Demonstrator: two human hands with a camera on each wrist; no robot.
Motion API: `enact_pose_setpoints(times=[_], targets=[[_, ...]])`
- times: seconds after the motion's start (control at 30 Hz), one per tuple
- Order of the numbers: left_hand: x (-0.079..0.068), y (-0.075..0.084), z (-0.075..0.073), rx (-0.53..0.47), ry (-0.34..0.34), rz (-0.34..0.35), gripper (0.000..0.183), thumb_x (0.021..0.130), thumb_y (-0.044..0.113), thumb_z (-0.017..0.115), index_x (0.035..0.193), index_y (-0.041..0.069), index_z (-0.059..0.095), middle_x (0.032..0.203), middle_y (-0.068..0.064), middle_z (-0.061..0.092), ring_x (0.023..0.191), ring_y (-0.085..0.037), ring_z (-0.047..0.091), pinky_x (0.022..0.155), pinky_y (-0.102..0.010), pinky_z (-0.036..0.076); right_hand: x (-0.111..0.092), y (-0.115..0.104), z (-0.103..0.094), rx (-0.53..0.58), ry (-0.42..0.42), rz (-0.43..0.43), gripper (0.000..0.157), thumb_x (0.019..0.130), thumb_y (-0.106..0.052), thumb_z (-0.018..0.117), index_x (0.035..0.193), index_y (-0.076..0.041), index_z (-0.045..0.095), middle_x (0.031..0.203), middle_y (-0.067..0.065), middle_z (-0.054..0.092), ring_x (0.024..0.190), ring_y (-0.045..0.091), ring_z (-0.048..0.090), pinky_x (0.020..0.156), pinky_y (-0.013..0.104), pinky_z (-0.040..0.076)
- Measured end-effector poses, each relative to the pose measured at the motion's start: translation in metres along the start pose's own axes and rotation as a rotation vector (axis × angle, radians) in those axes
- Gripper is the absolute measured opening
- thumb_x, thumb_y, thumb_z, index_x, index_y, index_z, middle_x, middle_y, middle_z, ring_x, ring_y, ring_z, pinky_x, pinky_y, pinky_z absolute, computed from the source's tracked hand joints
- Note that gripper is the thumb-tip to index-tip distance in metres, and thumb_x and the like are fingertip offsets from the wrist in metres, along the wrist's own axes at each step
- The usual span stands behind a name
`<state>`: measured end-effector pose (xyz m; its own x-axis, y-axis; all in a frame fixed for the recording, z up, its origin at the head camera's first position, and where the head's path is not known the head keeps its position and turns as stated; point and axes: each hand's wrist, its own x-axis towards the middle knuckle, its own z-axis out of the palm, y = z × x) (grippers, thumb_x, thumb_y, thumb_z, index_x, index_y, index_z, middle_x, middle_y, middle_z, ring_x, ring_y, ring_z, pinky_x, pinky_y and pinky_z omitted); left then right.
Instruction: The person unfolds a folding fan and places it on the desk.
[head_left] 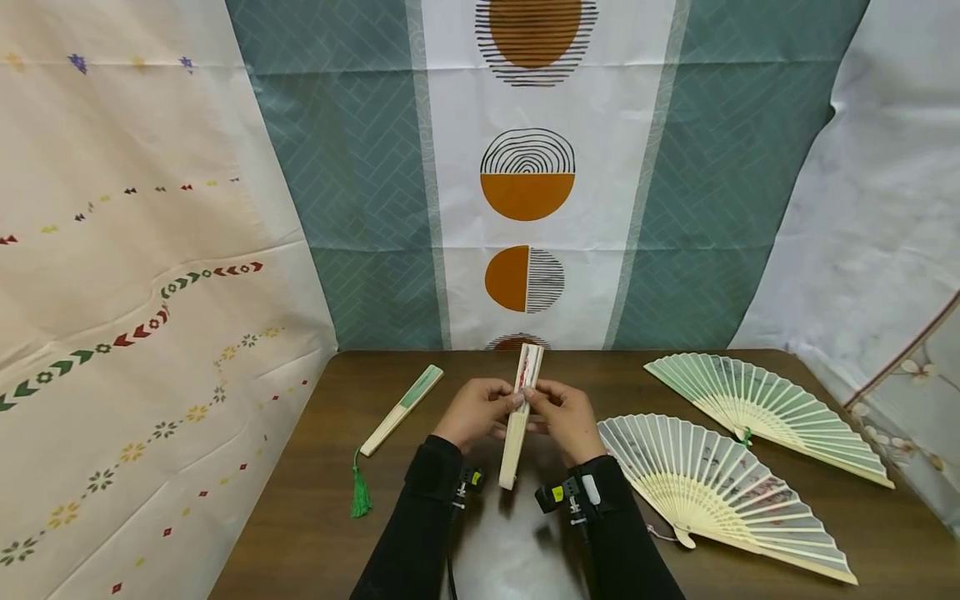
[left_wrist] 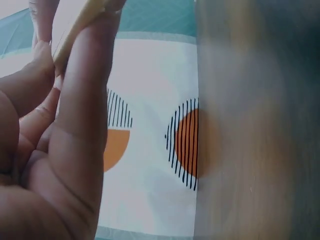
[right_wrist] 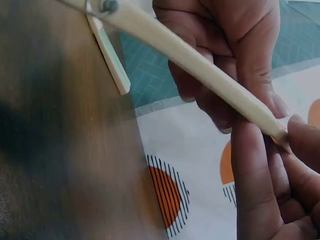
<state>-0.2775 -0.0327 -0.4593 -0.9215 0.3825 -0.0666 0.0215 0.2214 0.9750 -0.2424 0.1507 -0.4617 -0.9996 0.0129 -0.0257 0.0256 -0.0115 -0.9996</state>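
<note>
A folded hand fan (head_left: 512,450) with pale ribs and a white, red-marked upper part is held upright and slightly tilted above the table. My left hand (head_left: 477,410) pinches it from the left side, thumb on its front. From the other side my right hand (head_left: 567,418) pinches it too, thumb close to the left one. The right wrist view shows the fan's edge (right_wrist: 200,65) running between both hands, its pivot end toward the upper left. In the left wrist view, fingers (left_wrist: 80,120) cover most of the fan.
Another folded fan (head_left: 401,411) with green cloth and a green tassel (head_left: 361,493) lies on the left of the brown table (head_left: 300,500). Two spread fans lie on the right, a green one (head_left: 787,408) behind a white one (head_left: 720,475). Patterned cloth (head_left: 525,208) hangs behind.
</note>
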Motion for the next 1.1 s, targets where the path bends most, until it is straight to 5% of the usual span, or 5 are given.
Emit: enact_pose_setpoints(times=[0.33, 0.6, 0.87, 1.1], targets=[[0.0053, 0.0033, 0.0013, 0.0, 0.009, 0.015, 0.021, 0.116, 0.014, 0.067, 0.118, -0.004, 0.078, 0.104, -0.017, 0.084, 0.082, -0.013, 0.081, 0.073, -0.032, 0.073, 0.0055, -0.0022, -0.0024, -0.014, 0.029, 0.005, 0.033, 0.114, -0.014, 0.072, 0.138, 0.008, 0.076, 0.116, 0.013, 0.081, 0.094, 0.005, 0.076, 0.074, 0.021, 0.071], [0.0024, 0.0001, 0.0009, -0.035, -0.002, -0.01, 0.019, 0.116, 0.008, 0.066, 0.121, -0.007, 0.077, 0.112, -0.024, 0.084, 0.094, -0.031, 0.088, 0.08, -0.042, 0.076, 0.0033, 0.0021, -0.001, -0.048, 0.055, 0.023, 0.031, 0.114, -0.014, 0.073, 0.133, 0.009, 0.078, 0.114, 0.016, 0.081, 0.094, 0.006, 0.075, 0.071, 0.02, 0.07], [0.001, -0.0002, 0.0012, -0.067, 0.029, -0.026, 0.019, 0.116, 0.007, 0.064, 0.123, -0.008, 0.075, 0.111, -0.02, 0.082, 0.088, -0.018, 0.082, 0.086, -0.048, 0.076, 0.0029, 0.0021, -0.0031, -0.028, 0.111, 0.043, 0.029, 0.113, -0.012, 0.073, 0.13, 0.011, 0.077, 0.107, 0.012, 0.078, 0.085, 0.008, 0.077, 0.069, 0.02, 0.07], [0.0015, -0.0003, 0.0008, -0.102, 0.05, -0.039, 0.02, 0.116, 0.006, 0.065, 0.124, -0.009, 0.076, 0.109, -0.014, 0.079, 0.088, -0.017, 0.079, 0.08, -0.038, 0.076, 0.0025, -0.0001, -0.0041, -0.031, 0.123, 0.056, 0.032, 0.113, -0.014, 0.074, 0.133, 0.011, 0.076, 0.111, 0.015, 0.079, 0.083, 0.008, 0.078, 0.068, 0.019, 0.069]])
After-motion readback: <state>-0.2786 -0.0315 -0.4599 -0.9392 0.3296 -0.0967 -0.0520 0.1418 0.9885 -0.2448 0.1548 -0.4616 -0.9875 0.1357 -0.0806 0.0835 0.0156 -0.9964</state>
